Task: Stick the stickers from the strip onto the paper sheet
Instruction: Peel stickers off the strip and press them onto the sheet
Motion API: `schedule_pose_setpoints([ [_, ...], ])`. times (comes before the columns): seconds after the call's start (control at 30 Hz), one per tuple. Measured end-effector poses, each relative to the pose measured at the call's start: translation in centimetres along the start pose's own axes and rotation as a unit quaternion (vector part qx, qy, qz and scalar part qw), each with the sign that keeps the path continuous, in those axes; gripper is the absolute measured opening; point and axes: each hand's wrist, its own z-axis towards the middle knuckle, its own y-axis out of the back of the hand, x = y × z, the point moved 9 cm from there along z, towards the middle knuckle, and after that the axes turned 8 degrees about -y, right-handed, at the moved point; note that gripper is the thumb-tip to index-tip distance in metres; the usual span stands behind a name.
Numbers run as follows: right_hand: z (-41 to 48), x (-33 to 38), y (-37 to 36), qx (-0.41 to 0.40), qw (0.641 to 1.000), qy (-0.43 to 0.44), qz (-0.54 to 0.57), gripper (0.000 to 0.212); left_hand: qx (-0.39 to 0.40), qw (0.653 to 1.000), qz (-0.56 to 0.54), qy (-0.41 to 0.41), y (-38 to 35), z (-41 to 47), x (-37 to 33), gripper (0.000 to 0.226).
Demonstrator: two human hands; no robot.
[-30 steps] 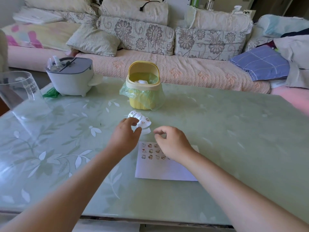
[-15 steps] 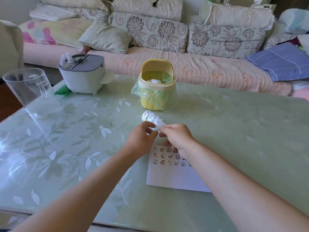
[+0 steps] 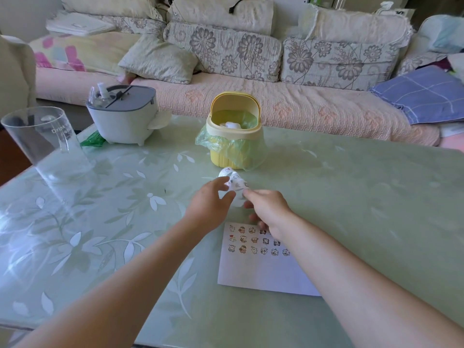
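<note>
Strip curled, pinched btwn left hand & right hand beyond paper sheet; could tear or stick to itself if pulled fast.

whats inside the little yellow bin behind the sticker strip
The yellow bin is lined with a green plastic bag, and a crumpled white scrap lies inside near the top. Anything beneath the scrap is hidden by the bin's wall and rim.

The right hand hid the upper right corner of the paper sheet, the left hand covered part of the strip, and the stickers' drawings were too small to tell.
</note>
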Motion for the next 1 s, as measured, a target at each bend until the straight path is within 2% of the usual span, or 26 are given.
schedule_pose_setpoints([
  [0.1, 0.0, 0.2, -0.2, 0.018, 1.0, 0.02, 0.015, 0.01, 0.002, 1.0, 0.009, -0.021, -0.6, 0.2, -0.9, 0.02],
  [0.2, 0.0, 0.4, 0.4, 0.0, 0.999, 0.036, 0.03, 0.01, -0.014, 1.0, -0.012, -0.022, -0.7, 0.1, -1.1, 0.006],
  [0.3, 0.0, 0.5, 1.0, -0.015, 0.998, 0.05, 0.021, 0.012, -0.019, 0.999, -0.028, -0.024, -0.7, 0.0, -1.2, 0.006],
  [0.43, -0.6, 1.2, 0.9, 0.012, 0.995, 0.094, -0.027, 0.013, -0.018, 0.993, -0.115, 0.004, -0.5, -0.3, -0.8, 0.012],
  [0.5, -1.3, 1.4, 0.5, 0.031, 0.991, 0.117, -0.054, 0.018, -0.021, 0.985, -0.169, 0.018, -0.3, -0.6, -0.7, 0.009],
  [0.57, -2.0, 1.4, 0.3, 0.038, 0.989, 0.127, -0.065, 0.021, -0.023, 0.984, -0.177, 0.016, 0.0, -0.9, -0.7, 0.005],
  [0.7, -2.5, 1.6, 0.9, -0.017, 0.987, 0.147, -0.059, 0.008, -0.032, 0.979, -0.199, 0.029, 0.3, -1.6, -0.5, 0.007],
  [0.8, -3.2, 2.7, 1.4, -0.068, 0.971, 0.215, -0.077, 0.018, -0.021, 0.979, -0.201, 0.03, 0.4, -2.1, -0.8, 0.008],
  [1.0, -4.0, 3.4, 1.6, -0.089, 0.947, 0.276, -0.14, 0.012, -0.006, 0.977, -0.21, 0.025, 0.7, -3.0, -1.2, 0.006],
])
